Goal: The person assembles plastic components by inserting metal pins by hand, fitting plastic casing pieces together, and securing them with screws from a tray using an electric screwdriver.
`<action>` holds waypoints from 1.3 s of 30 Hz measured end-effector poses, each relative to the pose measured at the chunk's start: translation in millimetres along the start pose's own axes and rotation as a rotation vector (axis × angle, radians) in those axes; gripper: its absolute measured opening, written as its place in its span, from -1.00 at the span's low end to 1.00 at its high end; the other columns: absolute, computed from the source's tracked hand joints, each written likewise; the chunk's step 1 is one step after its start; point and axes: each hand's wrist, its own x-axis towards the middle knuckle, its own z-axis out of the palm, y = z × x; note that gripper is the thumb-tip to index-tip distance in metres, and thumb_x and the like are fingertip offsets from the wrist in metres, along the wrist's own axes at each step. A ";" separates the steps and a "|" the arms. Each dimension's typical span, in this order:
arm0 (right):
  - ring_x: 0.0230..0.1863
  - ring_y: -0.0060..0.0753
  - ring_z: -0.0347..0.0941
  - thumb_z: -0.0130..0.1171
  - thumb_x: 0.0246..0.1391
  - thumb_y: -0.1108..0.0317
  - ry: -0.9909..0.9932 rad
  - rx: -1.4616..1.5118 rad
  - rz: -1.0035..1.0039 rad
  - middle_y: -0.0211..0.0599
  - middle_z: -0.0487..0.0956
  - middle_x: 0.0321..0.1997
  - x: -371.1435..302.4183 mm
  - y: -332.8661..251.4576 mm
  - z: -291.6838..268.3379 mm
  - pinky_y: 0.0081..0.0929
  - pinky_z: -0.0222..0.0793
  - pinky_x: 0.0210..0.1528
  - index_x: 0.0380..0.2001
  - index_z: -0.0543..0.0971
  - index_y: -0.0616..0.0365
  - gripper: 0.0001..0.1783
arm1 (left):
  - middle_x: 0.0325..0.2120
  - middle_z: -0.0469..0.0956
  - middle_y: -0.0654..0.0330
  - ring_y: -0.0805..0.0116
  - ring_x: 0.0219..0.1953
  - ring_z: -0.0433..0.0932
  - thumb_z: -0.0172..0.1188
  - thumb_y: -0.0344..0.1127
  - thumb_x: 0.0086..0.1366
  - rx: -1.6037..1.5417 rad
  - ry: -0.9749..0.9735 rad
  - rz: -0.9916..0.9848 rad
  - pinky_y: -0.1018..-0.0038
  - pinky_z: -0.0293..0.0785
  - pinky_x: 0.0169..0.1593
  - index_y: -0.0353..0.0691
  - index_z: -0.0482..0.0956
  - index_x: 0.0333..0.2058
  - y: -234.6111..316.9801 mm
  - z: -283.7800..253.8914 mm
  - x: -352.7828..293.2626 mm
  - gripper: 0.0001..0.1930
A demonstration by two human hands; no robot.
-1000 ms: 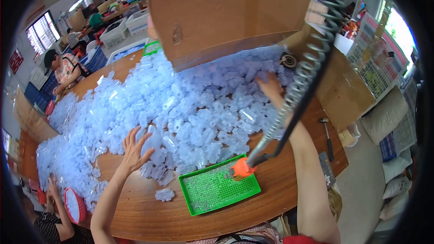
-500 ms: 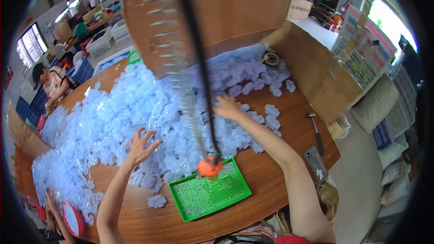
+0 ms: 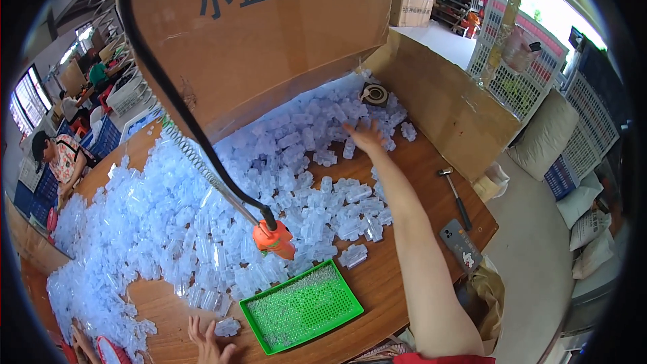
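A large heap of clear, bluish plastic pieces [image 3: 182, 222] covers much of the wooden table. My right hand [image 3: 368, 137] is stretched far forward over the heap's back right part, its fingers spread; whether they touch the pieces I cannot tell. At the lower edge, my left hand [image 3: 210, 342] is open with fingers apart, beside a single clear piece [image 3: 228, 327]. Right of it lies a green perforated tray [image 3: 358, 309] with many tiny shiny bits in it. An orange-bodied tool [image 3: 275, 238] hangs over the heap's near edge from a coiled spring and a black cable.
A big cardboard box [image 3: 269, 40] stands behind the heap, with a cardboard panel [image 3: 445, 94] at its right. On the table's right lie a hammer [image 3: 456, 199] and a phone [image 3: 461, 244]. A round dark object [image 3: 374, 94] sits at the back. A co-worker [image 3: 64, 162] sits far left.
My right hand has moved farther forward and right over the heap. My left hand has drawn back to the near edge. The view has shifted, and the hanging tool appears farther left.
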 end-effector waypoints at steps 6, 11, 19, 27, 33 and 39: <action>0.42 0.26 -0.43 -0.12 -0.22 -0.59 -0.235 0.066 -0.142 -0.01 -0.17 0.44 -66.9 -54.4 43.1 0.27 -0.48 0.31 0.36 -0.05 -0.09 0.18 | 0.27 -0.37 -0.26 -0.24 0.30 -0.25 0.13 -0.09 0.19 -0.321 -0.013 -0.112 -0.03 -0.23 0.30 -0.22 -0.24 0.31 18.1 29.5 -10.4 -0.11; 0.13 0.12 0.29 -0.04 0.04 -0.24 -0.109 0.181 -0.390 0.09 0.33 0.11 -60.8 -48.1 13.4 -0.10 0.24 0.12 -0.15 0.54 0.20 -0.33 | 0.27 -0.38 -0.28 -0.27 0.30 -0.26 0.22 -0.28 0.14 -0.200 0.030 -0.181 -0.03 -0.18 0.29 -0.19 -0.23 0.31 31.8 36.5 11.6 -0.09; 0.30 0.00 0.04 0.11 -0.15 -0.31 0.301 -0.157 -0.020 -0.08 0.16 0.31 39.9 69.0 -44.5 0.12 0.02 0.19 0.21 0.30 -0.16 -0.14 | 0.27 -0.12 -0.24 -0.22 0.28 -0.13 0.03 -0.26 0.27 -0.006 0.114 -0.185 -0.01 -0.17 0.28 -0.23 0.14 0.23 16.8 42.0 25.8 -0.43; 0.27 0.06 0.02 -0.12 -0.12 -0.52 -0.163 -0.037 -0.125 0.01 0.19 0.27 -30.1 28.5 -15.1 0.02 -0.09 0.20 0.20 0.34 -0.15 -0.08 | 0.23 0.10 -0.13 -0.23 0.27 -0.06 -0.03 -0.27 0.31 0.177 0.166 0.027 -0.05 -0.17 0.26 -0.29 0.11 0.22 14.5 39.7 24.5 -0.46; 0.13 0.08 0.20 0.12 -0.10 -0.21 0.282 0.147 -0.277 0.04 0.35 0.03 27.8 41.2 -28.0 0.03 0.17 0.06 -0.09 0.48 0.12 -0.33 | 0.22 0.05 -0.21 -0.26 0.25 -0.06 -0.01 -0.29 0.31 0.322 0.195 0.168 -0.08 -0.13 0.25 -0.34 0.09 0.21 13.1 43.2 32.3 -0.45; 0.39 0.12 -0.13 0.01 -0.25 -0.53 -0.045 0.198 0.019 0.07 -0.17 0.41 81.2 46.7 -21.2 0.02 -0.19 0.32 0.14 0.38 0.02 0.02 | 0.20 -0.01 -0.30 -0.30 0.24 -0.05 0.01 -0.30 0.32 0.515 0.235 0.256 -0.11 -0.09 0.23 -0.39 0.07 0.21 13.7 36.1 28.5 -0.44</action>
